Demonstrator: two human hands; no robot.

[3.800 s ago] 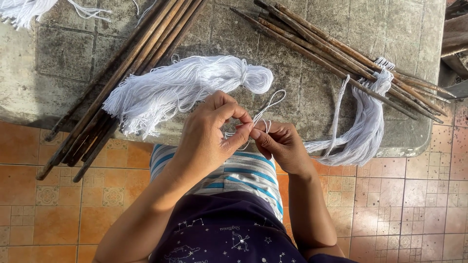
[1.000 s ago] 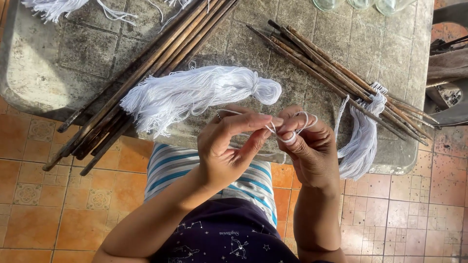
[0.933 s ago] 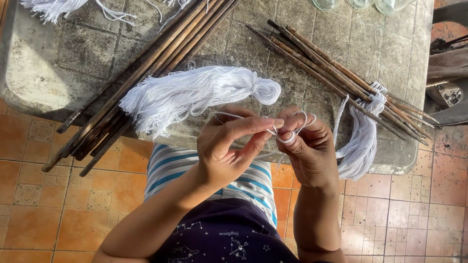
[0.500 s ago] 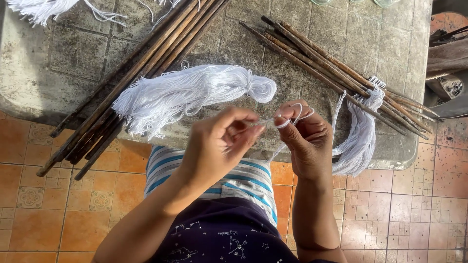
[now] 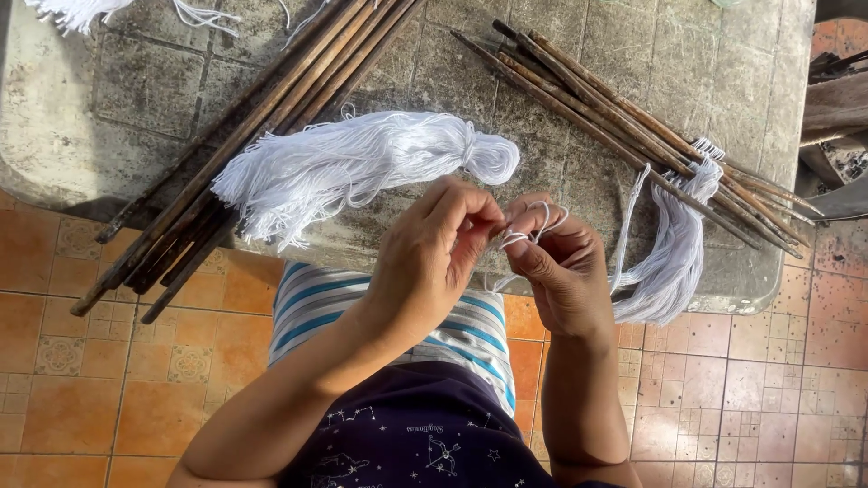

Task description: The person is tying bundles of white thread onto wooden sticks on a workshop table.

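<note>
We see both hands meeting just near of the table's edge, over the lap. The left hand (image 5: 434,253) has thumb and forefinger pinched shut on a thin white string (image 5: 529,226), and the right hand (image 5: 556,267) carries that string looped round its raised fingers, also closed on it. We judge this the looping or knotting of a single strand: the loop is formed but looks loose. The next move, as we read it, calls for a steady pull with both hands apart, keeping the loop from slipping off the fingertips. Just far of the hands lies a tied white yarn bundle (image 5: 362,163) on the stone table (image 5: 136,90), with dark wooden sticks (image 5: 244,136) to its left. To the right, a second white hank (image 5: 674,244) hangs off another stick bundle (image 5: 624,113).
</note>
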